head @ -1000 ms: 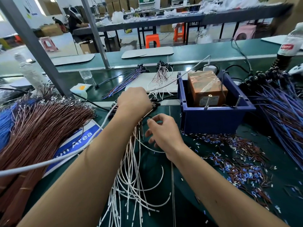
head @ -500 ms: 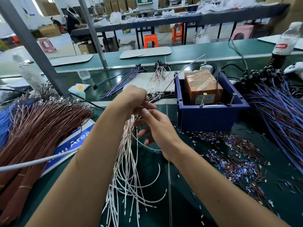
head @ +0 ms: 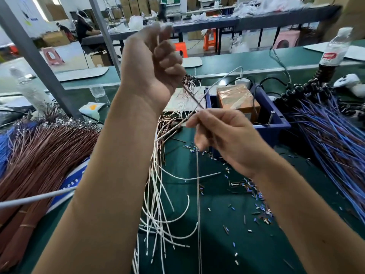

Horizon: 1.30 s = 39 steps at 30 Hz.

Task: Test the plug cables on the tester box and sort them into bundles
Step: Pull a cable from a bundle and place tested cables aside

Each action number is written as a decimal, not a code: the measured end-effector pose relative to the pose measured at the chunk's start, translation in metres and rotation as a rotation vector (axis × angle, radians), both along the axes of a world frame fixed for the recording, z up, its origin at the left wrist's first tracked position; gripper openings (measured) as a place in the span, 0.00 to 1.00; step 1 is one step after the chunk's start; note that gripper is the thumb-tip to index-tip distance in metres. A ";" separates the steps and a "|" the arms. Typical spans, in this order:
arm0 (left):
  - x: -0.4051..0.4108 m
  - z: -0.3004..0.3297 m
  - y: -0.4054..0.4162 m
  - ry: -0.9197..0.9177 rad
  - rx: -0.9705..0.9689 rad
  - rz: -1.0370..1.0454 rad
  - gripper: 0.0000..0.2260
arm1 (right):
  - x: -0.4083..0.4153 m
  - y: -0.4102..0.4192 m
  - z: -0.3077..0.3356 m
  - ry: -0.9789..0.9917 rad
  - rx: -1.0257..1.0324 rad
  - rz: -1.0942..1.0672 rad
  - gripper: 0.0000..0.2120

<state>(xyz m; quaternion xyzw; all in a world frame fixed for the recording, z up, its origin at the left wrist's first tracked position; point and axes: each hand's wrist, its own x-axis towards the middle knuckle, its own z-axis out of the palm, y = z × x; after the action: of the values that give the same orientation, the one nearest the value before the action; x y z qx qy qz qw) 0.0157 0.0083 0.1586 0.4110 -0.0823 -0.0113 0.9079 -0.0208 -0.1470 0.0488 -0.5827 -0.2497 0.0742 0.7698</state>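
My left hand (head: 152, 64) is raised high above the table, fingers curled round the top of one thin cable (head: 192, 97) that runs down from it. My right hand (head: 223, 133) is lower and to the right, pinching the same cable, whose white length (head: 198, 194) hangs straight down below it. A loose pile of white cables (head: 158, 210) lies on the green table (head: 217, 244) beneath my left forearm. The tester box (head: 237, 101), wrapped in orange-brown tape, sits inside a blue bin (head: 276, 125) just behind my right hand.
A thick bundle of brown cables (head: 37, 155) lies at the left, and blue-purple cables (head: 331, 139) fan out at the right. Small cut sleeve pieces (head: 248, 192) litter the table on the right. A bottle (head: 333, 54) stands at the far right, another bottle (head: 27, 89) at the left.
My left hand has risen from the cable pile to well above the table, drawing one cable up. My right hand has lifted and now pinches that cable lower down.
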 end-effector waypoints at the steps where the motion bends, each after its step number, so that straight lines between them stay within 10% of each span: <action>1: 0.000 0.000 -0.001 -0.016 0.004 0.035 0.10 | -0.001 -0.015 0.002 -0.028 -0.059 -0.021 0.14; 14: -0.057 -0.152 -0.114 -0.777 1.288 0.404 0.10 | -0.010 -0.142 -0.044 -0.371 -0.749 -0.387 0.16; 28: -0.035 -0.217 -0.113 -0.775 1.453 0.267 0.08 | -0.009 -0.153 -0.088 -0.427 -0.542 -0.622 0.04; 39: -0.031 -0.220 -0.105 -0.415 1.033 0.151 0.12 | -0.008 -0.172 -0.087 -0.322 -0.270 -0.715 0.05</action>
<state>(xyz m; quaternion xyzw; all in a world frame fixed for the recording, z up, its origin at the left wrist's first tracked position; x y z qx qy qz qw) -0.0153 -0.0962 -0.0616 0.8007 -0.2132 0.0959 0.5516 -0.0291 -0.3191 -0.0379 -0.7327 -0.1367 -0.2578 0.6148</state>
